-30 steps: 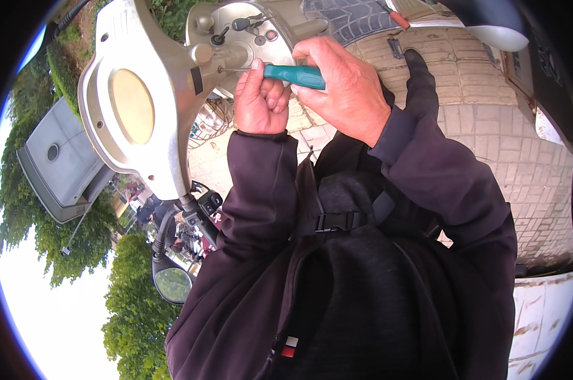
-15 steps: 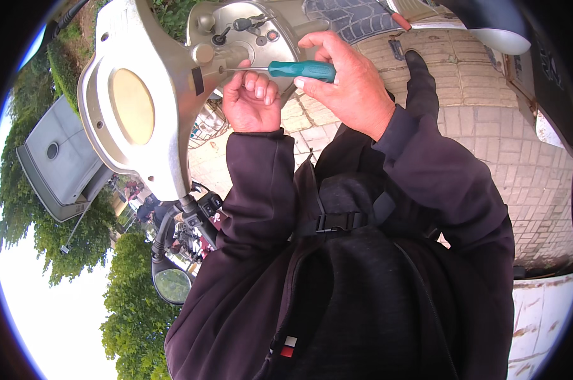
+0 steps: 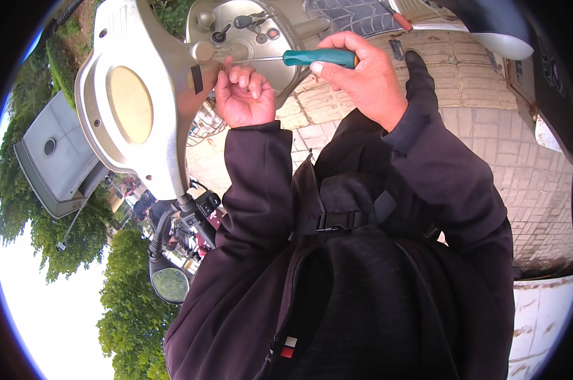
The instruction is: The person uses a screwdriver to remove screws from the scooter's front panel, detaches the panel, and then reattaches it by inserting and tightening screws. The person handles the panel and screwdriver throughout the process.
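Note:
My right hand (image 3: 369,79) grips the green handle of a screwdriver (image 3: 318,58), thumb below and fingers above. Its thin shaft points left, toward the side of a pale scooter handlebar cover (image 3: 163,95). My left hand (image 3: 245,95) is palm up beside that cover, with fingers curled around the screwdriver's tip. Whether a small part is between those fingers is hidden. Just beyond the shaft lies the scooter's inner panel (image 3: 235,47), with a key (image 3: 243,21) on a ring and a red button (image 3: 273,33).
A round mirror (image 3: 170,285) and a handlebar grip with switches (image 3: 204,206) are at the left. A grey top box (image 3: 61,155) stands farther left, before trees. Brick paving (image 3: 470,139) spreads at right, beside a dark vehicle (image 3: 552,82). An orange-handled tool (image 3: 400,21) lies at the top.
My right hand has drawn the screwdriver to the right and slightly up, so more of its shaft shows. My left hand has shifted slightly left and up, its fingers spread a little.

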### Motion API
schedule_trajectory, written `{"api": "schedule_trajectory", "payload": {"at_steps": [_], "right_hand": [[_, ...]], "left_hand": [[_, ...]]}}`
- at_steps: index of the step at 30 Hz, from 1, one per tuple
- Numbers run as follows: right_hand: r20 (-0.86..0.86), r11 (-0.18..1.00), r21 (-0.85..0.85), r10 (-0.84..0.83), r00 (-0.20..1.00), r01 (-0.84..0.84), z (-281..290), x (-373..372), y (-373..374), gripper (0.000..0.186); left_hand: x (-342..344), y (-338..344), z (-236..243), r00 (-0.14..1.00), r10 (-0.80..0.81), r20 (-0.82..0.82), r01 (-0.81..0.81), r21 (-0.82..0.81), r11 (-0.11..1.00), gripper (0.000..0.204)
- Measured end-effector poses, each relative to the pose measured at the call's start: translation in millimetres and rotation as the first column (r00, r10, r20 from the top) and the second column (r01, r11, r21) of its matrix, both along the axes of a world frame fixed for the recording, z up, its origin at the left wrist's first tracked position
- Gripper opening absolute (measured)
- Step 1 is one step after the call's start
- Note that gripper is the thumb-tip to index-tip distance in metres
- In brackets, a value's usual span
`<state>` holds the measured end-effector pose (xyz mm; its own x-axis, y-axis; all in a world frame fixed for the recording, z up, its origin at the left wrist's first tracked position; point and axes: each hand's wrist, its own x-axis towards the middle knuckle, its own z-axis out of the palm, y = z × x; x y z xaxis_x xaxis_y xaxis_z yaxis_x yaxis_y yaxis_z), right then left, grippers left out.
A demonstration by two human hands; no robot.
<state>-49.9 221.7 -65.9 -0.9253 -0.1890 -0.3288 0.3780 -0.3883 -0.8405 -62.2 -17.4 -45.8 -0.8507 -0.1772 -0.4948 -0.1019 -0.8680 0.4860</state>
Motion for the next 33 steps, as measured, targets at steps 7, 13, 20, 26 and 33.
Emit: {"api": "schedule_trajectory", "payload": {"at_steps": [7, 13, 20, 26, 33], "right_hand": [[0.127, 0.999, -0.042, 0.013, 0.992, -0.007, -6, 0, 27, 0.026], [0.161, 0.998, -0.059, 0.034, 0.986, -0.025, -14, 1, 31, 0.025], [0.21, 0.99, -0.135, -0.005, 0.978, 0.034, -19, -2, 28, 0.026], [0.183, 0.985, -0.155, -0.047, 0.982, 0.076, -20, -7, 26, 0.025], [0.224, 0.978, -0.192, -0.043, 0.974, 0.088, -25, -11, 33, 0.022]], "left_hand": [[-1, 4, -4, 0.998, 0.068, 0.005, -0.069, 0.138, 0.988, 0.027], [-1, 10, -7, 0.996, 0.082, -0.024, -0.077, 0.161, 0.984, 0.023], [1, 13, -3, 0.996, 0.084, 0.015, -0.085, 0.127, 0.988, 0.028], [-2, 9, -3, 0.996, 0.092, -0.01, -0.09, 0.139, 0.986, 0.032], [2, 12, -12, 0.999, -0.004, -0.052, 0.009, 0.086, 0.996, 0.028]]}}
